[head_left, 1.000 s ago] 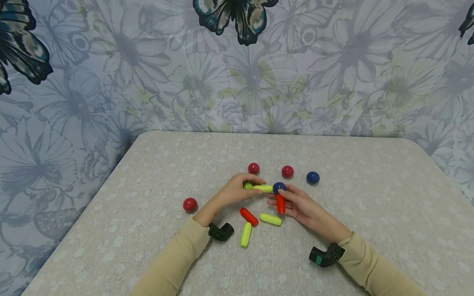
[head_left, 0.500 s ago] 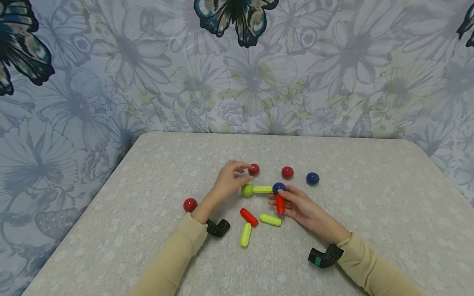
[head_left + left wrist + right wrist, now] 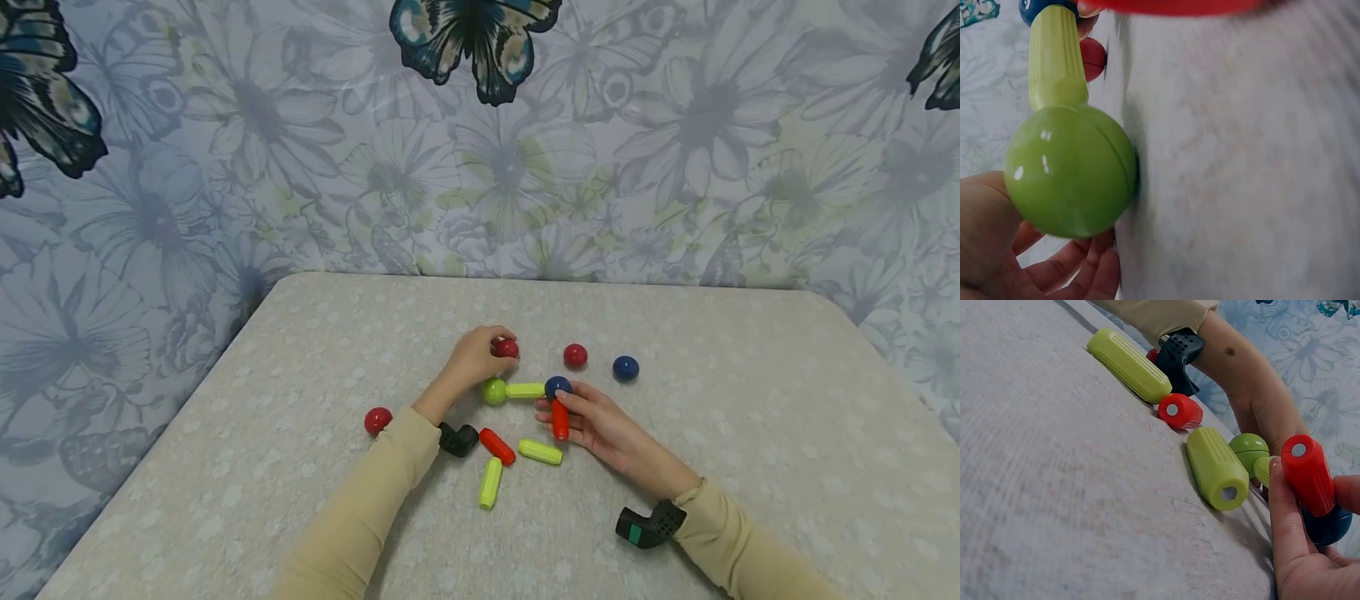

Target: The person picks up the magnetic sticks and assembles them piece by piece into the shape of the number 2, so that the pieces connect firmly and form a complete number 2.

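In the head view my left hand [image 3: 468, 362] has its thumb and fingers around a red ball [image 3: 507, 348] at the back of the group. My right hand [image 3: 611, 429] holds a joined piece by its dark blue ball [image 3: 557, 387] and red stick [image 3: 560, 422]. From that blue ball a lime stick [image 3: 525, 391] runs left to a green ball [image 3: 493, 392]. The green ball [image 3: 1072, 172] fills much of the left wrist view and hides part of the left hand. A silver disc shows on the red stick's end [image 3: 1309, 475] in the right wrist view.
Loose on the cloth-covered table [image 3: 712, 417] lie a red stick [image 3: 497, 447] and two lime sticks [image 3: 540, 452], [image 3: 491, 483]. Another red ball [image 3: 575, 357] and a blue ball [image 3: 626, 368] sit behind the right hand. One more red ball [image 3: 377, 421] lies beside the left forearm.
My left hand has let go of the green ball and lime stick and moved back to the red ball, which it now grips. The right hand still holds the joined piece.
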Action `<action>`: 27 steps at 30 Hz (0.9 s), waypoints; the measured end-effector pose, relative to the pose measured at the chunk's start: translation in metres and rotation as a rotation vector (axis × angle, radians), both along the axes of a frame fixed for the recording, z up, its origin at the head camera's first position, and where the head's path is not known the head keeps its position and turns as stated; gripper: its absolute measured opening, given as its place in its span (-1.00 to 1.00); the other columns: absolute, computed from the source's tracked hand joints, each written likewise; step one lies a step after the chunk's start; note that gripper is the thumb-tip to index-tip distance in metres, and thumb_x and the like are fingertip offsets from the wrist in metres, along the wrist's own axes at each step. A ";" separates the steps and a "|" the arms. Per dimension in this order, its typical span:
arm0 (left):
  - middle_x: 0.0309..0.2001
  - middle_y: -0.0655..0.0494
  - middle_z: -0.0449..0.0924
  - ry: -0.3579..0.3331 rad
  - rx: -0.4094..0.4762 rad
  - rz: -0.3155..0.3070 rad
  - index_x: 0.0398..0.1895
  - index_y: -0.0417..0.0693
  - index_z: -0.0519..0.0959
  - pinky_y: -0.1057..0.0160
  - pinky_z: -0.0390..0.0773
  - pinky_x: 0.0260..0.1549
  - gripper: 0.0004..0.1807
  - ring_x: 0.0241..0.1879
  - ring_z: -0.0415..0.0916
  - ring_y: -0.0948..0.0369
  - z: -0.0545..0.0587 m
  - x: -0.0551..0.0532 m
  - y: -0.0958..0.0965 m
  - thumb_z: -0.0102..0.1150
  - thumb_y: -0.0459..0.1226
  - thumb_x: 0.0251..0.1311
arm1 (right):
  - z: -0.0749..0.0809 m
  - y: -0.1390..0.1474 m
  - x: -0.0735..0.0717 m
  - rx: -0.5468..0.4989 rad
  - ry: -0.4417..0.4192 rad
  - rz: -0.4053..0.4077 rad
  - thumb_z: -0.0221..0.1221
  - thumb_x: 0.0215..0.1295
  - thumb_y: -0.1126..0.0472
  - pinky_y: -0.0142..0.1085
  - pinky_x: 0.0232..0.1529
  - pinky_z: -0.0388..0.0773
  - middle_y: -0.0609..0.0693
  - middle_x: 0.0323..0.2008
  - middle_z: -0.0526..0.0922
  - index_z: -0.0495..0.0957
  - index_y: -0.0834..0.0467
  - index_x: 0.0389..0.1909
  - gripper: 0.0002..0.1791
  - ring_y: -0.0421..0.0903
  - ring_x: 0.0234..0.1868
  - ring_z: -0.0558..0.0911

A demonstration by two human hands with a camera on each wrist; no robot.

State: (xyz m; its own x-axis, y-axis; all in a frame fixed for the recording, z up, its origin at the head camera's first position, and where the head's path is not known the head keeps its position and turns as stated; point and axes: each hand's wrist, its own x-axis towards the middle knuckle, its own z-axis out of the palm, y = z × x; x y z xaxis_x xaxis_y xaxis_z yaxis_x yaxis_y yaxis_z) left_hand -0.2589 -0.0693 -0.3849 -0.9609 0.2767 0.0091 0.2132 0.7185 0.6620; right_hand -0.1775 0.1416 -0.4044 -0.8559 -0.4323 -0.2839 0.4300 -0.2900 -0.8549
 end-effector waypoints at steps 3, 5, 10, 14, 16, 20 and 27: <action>-0.13 -0.01 0.55 0.031 0.037 0.007 0.08 -0.10 0.53 0.21 0.51 -0.24 -0.55 -0.15 0.48 0.10 -0.001 0.004 -0.004 0.33 -0.25 0.09 | 0.000 -0.001 -0.001 0.008 -0.009 -0.005 -0.11 0.48 0.27 -0.15 -0.02 0.47 0.18 -0.07 0.56 0.05 0.39 0.26 -0.54 0.00 -0.09 0.61; -0.13 -0.01 0.55 0.053 0.087 0.010 0.09 -0.12 0.51 0.20 0.52 -0.23 -0.53 -0.15 0.50 0.10 0.001 0.010 -0.007 0.34 -0.25 0.09 | 0.000 -0.001 -0.001 0.009 -0.015 -0.008 -0.11 0.48 0.27 -0.15 -0.02 0.47 0.18 -0.07 0.56 0.05 0.38 0.26 -0.55 0.00 -0.09 0.61; -0.21 0.07 0.57 0.086 0.204 -0.058 -0.04 -0.13 0.55 0.24 0.54 -0.27 -0.61 -0.24 0.53 0.16 0.010 0.039 -0.018 0.37 -0.24 0.05 | 0.001 -0.001 -0.002 0.006 -0.009 0.000 -0.12 0.48 0.27 -0.15 -0.02 0.47 0.19 -0.06 0.56 0.04 0.39 0.26 -0.54 0.00 -0.08 0.61; -0.24 0.13 0.59 -0.001 0.270 -0.181 -0.09 -0.12 0.59 0.29 0.54 -0.30 -0.66 -0.28 0.53 0.22 0.015 0.071 -0.022 0.36 -0.22 0.07 | 0.003 0.001 -0.002 -0.008 0.003 0.014 -0.10 0.48 0.26 -0.18 -0.02 0.48 0.19 -0.07 0.56 0.05 0.40 0.24 -0.55 -0.02 -0.09 0.61; -0.22 0.14 0.58 -0.087 0.312 -0.216 -0.08 -0.13 0.59 0.29 0.55 -0.34 -0.66 -0.30 0.54 0.24 0.015 0.085 -0.021 0.35 -0.21 0.07 | 0.004 0.001 -0.002 -0.017 0.006 0.016 -0.10 0.47 0.25 -0.20 -0.04 0.49 0.18 -0.07 0.56 0.07 0.39 0.22 -0.56 -0.02 -0.09 0.61; -0.17 0.10 0.58 -0.239 0.387 -0.255 -0.06 -0.17 0.60 0.29 0.57 -0.38 -0.63 -0.32 0.58 0.24 0.013 0.104 -0.011 0.35 -0.21 0.07 | 0.006 0.001 -0.001 -0.036 -0.006 0.009 -0.10 0.48 0.25 -0.25 -0.06 0.50 0.17 -0.07 0.57 0.10 0.38 0.17 -0.61 -0.04 -0.09 0.61; -0.27 0.12 0.65 -0.294 0.391 -0.279 -0.11 -0.23 0.63 0.32 0.56 -0.41 -0.66 -0.37 0.59 0.26 0.009 0.115 0.002 0.35 -0.22 0.08 | 0.007 -0.004 0.003 -0.046 -0.043 -0.031 -0.11 0.48 0.25 -0.24 0.00 0.46 0.17 -0.06 0.56 0.07 0.38 0.21 -0.58 -0.05 -0.09 0.61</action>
